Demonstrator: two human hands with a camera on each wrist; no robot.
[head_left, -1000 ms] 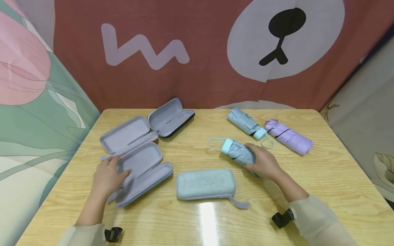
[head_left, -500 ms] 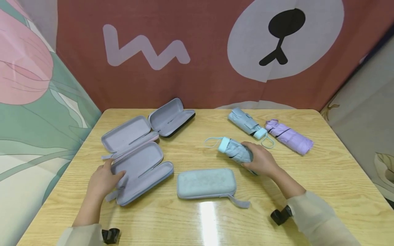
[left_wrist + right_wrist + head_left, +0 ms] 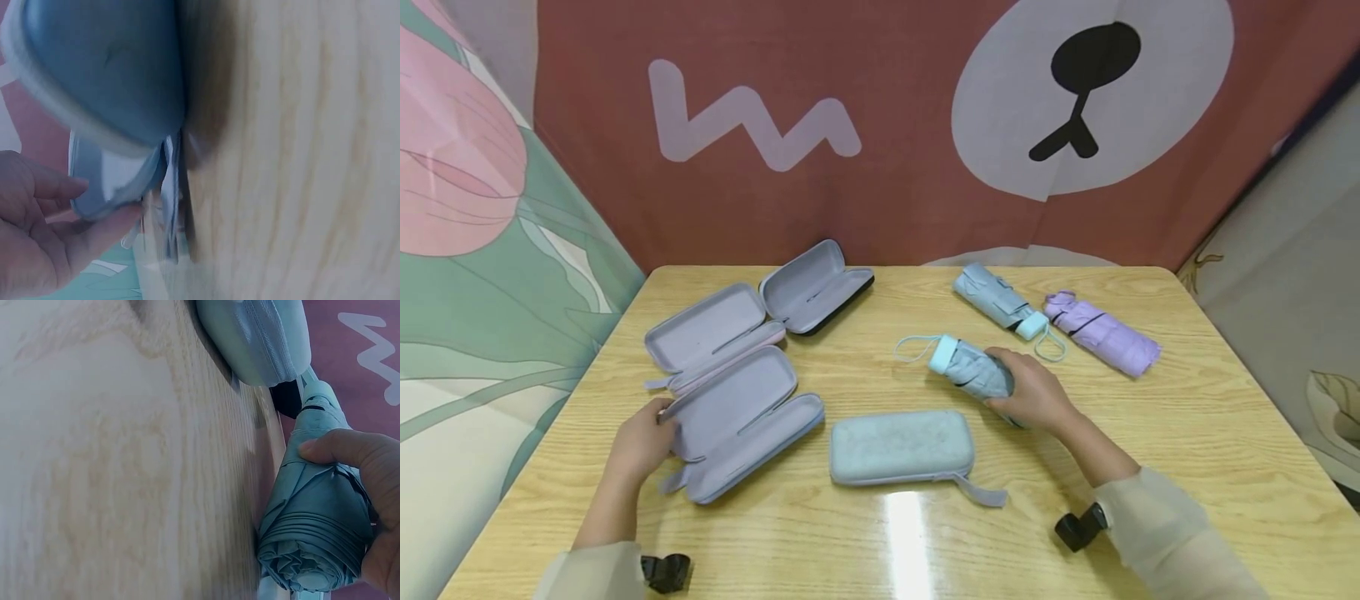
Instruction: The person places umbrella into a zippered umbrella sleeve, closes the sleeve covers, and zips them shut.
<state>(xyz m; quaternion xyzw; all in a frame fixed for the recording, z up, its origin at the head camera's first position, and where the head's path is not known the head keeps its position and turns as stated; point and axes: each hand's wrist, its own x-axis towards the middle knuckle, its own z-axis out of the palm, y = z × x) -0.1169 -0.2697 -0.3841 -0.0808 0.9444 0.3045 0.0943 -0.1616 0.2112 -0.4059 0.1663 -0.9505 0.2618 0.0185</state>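
Note:
My left hand (image 3: pixel 638 442) pinches the left edge of an open hard zip case (image 3: pixel 756 450) with a grey lining and blue outside. In the left wrist view thumb and fingers (image 3: pixel 122 220) meet at the rim of its raised half. My right hand (image 3: pixel 1037 392) grips a folded light-blue compact umbrella (image 3: pixel 977 369), its pale cap and wrist loop pointing left. The right wrist view shows the thumb across the umbrella's rolled fabric (image 3: pixel 312 494). Between the hands lies a closed pale-green zip case (image 3: pixel 901 447) with a grey strap.
Two more open cases stand behind at the left: a pinkish one (image 3: pixel 707 329) and a black-shelled one (image 3: pixel 816 292). At the back right lie a second light-blue umbrella (image 3: pixel 996 298) and a purple umbrella (image 3: pixel 1103 333). A patterned cloth wall (image 3: pixel 895 208) borders the table's far edge.
My left hand has drawn back left from over the open case and now pinches its edge. The right hand, holding the umbrella, has shifted slightly left.

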